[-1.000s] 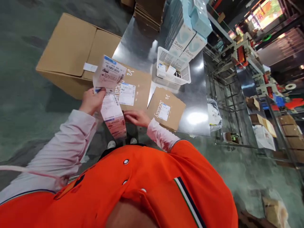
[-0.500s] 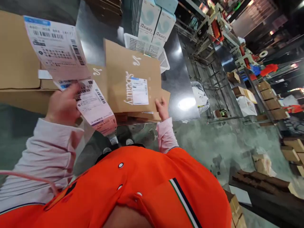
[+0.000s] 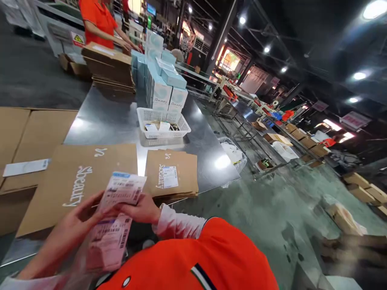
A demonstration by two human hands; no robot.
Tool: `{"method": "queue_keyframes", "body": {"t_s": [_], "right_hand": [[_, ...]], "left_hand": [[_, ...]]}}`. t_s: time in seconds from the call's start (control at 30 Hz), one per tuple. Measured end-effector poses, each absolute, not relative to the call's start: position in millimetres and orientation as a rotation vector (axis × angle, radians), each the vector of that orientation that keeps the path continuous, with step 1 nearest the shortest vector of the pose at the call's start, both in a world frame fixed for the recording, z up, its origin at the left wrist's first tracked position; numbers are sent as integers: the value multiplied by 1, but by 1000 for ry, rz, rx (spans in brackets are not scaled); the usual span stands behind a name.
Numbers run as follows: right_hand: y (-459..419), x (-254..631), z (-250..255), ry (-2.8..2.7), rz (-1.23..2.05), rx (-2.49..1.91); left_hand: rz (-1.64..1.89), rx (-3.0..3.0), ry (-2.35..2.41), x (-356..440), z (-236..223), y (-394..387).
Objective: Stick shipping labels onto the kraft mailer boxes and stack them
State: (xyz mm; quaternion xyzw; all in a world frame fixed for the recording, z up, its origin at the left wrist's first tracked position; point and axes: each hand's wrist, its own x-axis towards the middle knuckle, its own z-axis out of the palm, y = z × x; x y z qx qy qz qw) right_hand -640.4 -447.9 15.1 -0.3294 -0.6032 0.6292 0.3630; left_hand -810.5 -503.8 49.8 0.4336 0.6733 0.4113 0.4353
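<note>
A strip of printed shipping labels (image 3: 127,188) hangs in front of my body, its lower part blurred. My left hand (image 3: 77,223) is closed on the strip's left edge, fingers partly smeared by motion. My right hand (image 3: 141,208) pinches the same strip from the right, near the fold between two labels. Just beyond my left hand lies a flat brown carton (image 3: 105,163) with white "Sbeauty" print. A stack of flattened cartons (image 3: 184,171) sits to its right; the top one bears a shipping label (image 3: 170,177).
A white plastic basket (image 3: 163,135) holding small items stands on the metal table (image 3: 208,149). Behind it are stacked pale-blue Sbeauty boxes (image 3: 161,94) and folded brown cartons (image 3: 111,68). A co-worker in orange (image 3: 98,24) stands at the far left. More cardboard (image 3: 45,125) lies at left.
My right hand has left the labelled carton, which now lies on the right stack, and has come to the label strip. The strip is lower, and the view has tilted up.
</note>
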Motion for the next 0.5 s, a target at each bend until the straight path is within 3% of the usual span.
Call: {"method": "queue_keyframes", "body": {"t_s": [0.13, 0.27, 0.5], "right_hand": [[-437, -628, 37, -1819, 1586, -876], [-427, -626, 56, -2046, 1249, -1049], [-444, -640, 54, -2160, 1072, -1052]], "left_hand": [[1100, 874, 1630, -808, 60, -504], [1225, 784, 1671, -794, 49, -510], [1395, 864, 1970, -777, 36, -534]]}}
